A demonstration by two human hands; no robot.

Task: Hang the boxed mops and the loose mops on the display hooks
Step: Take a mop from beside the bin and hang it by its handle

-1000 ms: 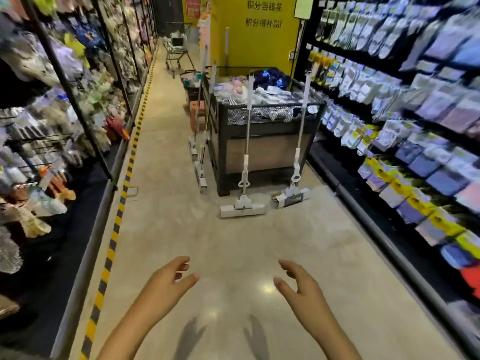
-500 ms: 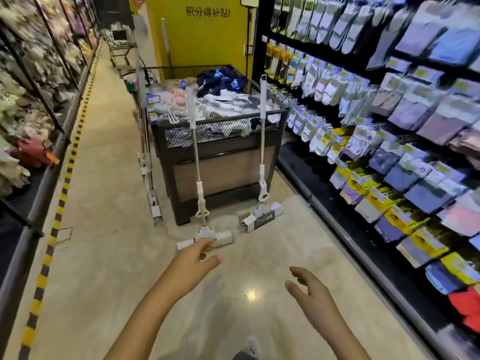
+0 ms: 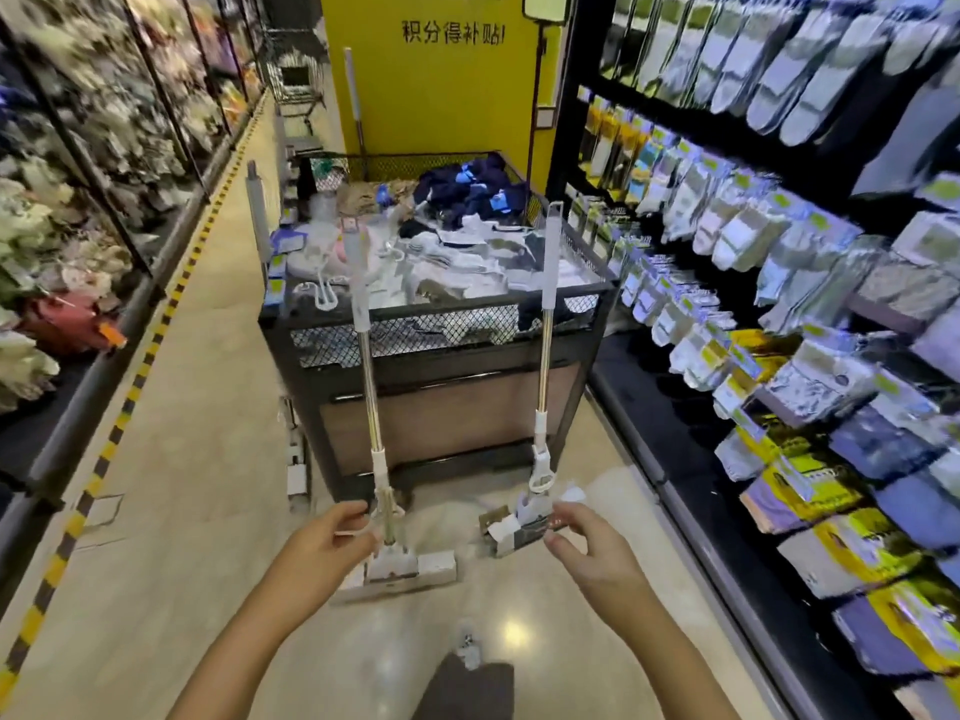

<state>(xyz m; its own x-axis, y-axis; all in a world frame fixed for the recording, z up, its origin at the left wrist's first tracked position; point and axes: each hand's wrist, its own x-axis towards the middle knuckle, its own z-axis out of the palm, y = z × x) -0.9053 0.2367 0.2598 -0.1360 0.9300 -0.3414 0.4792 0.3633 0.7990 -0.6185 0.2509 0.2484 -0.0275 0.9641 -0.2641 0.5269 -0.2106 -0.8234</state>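
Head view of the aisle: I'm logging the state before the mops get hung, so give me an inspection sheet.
Surface: glossy beige floor, hazard-striped along its left edge.
Job's things: left mop and right mop lean upright against the mesh bin; further mops stand along its left side.
Clutter: small pale object on the floor near the person.
Hands: left hand open beside the left mop's lower handle, contact unclear; right hand open near the right mop's head.
Cables: nothing seen.
Surroundings: sock racks right, blurred shelves left.
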